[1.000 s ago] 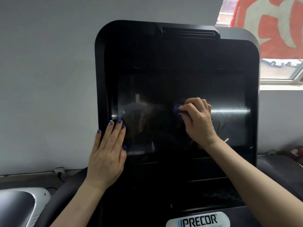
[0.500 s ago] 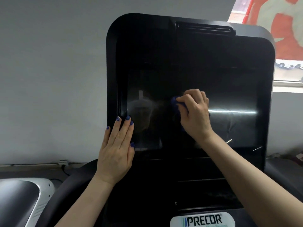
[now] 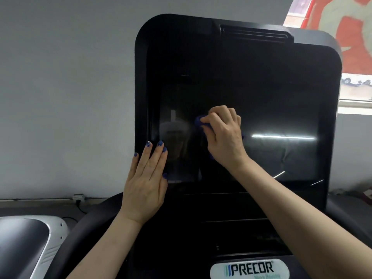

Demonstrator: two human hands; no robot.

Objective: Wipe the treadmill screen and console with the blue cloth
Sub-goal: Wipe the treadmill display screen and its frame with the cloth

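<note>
The black treadmill console (image 3: 237, 57) fills the middle of the view, with its dark glossy screen (image 3: 281, 121) in the centre. My right hand (image 3: 224, 137) grips the bunched blue cloth (image 3: 198, 121) and presses it against the left-middle part of the screen; only a small blue edge shows past my fingers. My left hand (image 3: 146, 178) lies flat with straight fingers on the console's lower left edge, fingertips at the screen's left border.
A white PRECOR badge (image 3: 249, 269) sits at the console's bottom. Another machine's grey-white housing (image 3: 30, 242) stands at the lower left. A grey wall is behind, with a window and red banner (image 3: 342, 37) at the upper right.
My right hand with the cloth has slid a little leftward and upward across the screen. My left hand has kept its place on the console's left edge. The camera shifted slightly.
</note>
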